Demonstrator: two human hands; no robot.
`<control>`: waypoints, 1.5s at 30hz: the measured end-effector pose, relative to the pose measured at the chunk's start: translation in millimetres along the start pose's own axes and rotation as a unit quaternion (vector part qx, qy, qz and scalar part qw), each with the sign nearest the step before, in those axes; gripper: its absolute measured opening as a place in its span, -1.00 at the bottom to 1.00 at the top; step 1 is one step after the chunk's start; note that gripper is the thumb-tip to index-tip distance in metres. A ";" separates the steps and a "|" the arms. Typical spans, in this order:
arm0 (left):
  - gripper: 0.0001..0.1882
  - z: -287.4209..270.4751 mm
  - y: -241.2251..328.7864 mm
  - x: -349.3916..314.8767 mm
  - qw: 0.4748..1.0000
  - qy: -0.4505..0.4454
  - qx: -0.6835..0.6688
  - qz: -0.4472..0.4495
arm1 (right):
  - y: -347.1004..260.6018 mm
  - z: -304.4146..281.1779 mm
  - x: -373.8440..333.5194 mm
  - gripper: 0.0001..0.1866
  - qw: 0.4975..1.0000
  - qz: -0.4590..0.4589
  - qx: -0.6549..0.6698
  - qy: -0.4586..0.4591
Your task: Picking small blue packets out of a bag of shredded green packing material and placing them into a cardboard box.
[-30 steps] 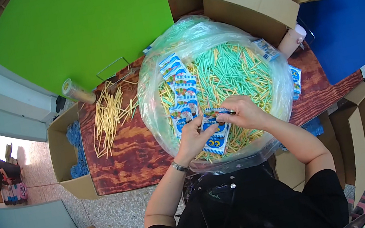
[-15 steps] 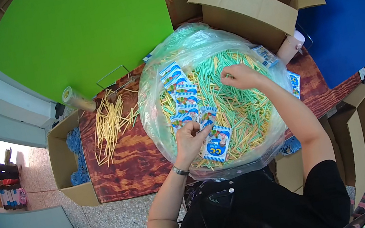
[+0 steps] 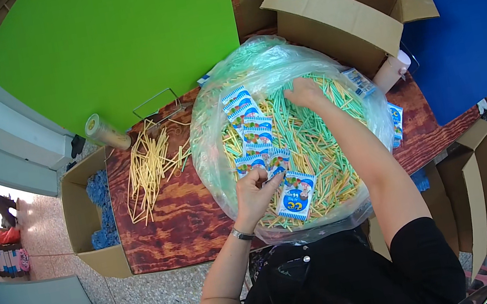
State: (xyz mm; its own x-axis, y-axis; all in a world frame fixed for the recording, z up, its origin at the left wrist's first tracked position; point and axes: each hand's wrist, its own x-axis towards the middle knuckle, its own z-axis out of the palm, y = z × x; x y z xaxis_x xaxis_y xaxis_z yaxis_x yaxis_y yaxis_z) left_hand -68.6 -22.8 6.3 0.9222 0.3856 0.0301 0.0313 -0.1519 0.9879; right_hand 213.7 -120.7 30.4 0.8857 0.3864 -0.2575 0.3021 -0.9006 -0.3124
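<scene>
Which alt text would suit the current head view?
The right hand reaches over green and yellow sticks in a clear plastic bag; the left hand is at blue-and-white packets. Loose yellow sticks lie farther left on the reddish-brown table.

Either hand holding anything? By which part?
The left hand appears to pinch the blue-and-white packet by its upper left corner. Right hand is at the green sticks; hold can't be told.

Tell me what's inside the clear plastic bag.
Thin green and yellow sticks show in the clear plastic bag, with blue-white packets lying on them. Anything below the top layer or under the packets is covered.
</scene>
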 end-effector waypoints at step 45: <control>-0.82 53.2 67.9 55.4 0.974 -0.143 -0.173 0.015 | 72.5 -28.1 -155.6 -0.75 0.746 -0.119 0.568 -0.328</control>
State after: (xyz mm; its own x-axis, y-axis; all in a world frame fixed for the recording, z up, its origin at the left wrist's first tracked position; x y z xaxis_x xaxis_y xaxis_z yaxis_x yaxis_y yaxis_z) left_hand 5.2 -60.2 66.9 0.9920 0.1088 0.0641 -0.0826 0.1750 0.9811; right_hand 107.7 -251.7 73.5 0.3781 0.8582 -0.3471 -0.4002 -0.1865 -0.8972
